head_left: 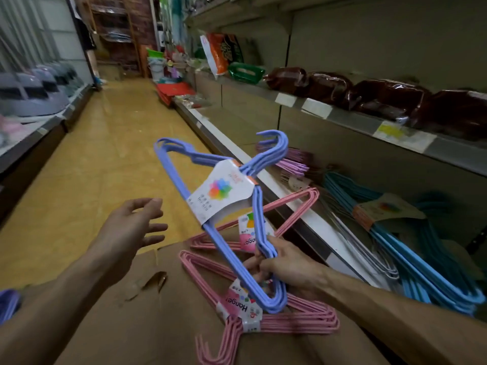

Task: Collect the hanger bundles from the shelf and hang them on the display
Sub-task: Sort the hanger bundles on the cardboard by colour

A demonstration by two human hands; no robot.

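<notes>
Step in hand: gathering hanger bundles before they go to the display; this looks like an early stage, as several bundles lie uncollected.
Right hand [282, 267]: lower centre-right of the frame, fingers curled round one corner of the blue hanger bundle [210, 206], holding it up over the cardboard.
Left hand [131, 227]: centre-left, fingers spread and loose, holding nothing, just beside the blue bundle's long bar.
Blue bundle: tilted, hooks pointing to the upper right, a paper label [221, 193] wrapped round its middle.
Pink hanger bundles [276, 322]: two lie on the cardboard box [118, 312] at bottom centre, under and beside the right hand.
Shelf [303, 214]: lower right; teal hangers [395, 246] and purple hangers [295, 162] lie in it.
Doing it well: a corner grip probably lets the bundle swing, so the left hand would do best to take the bar near the label, keeping the hooks together and clear of the pink ones.
Risk: hooks may snag neighbouring bundles when lifted.
Display: I cannot tell where it is.
</notes>
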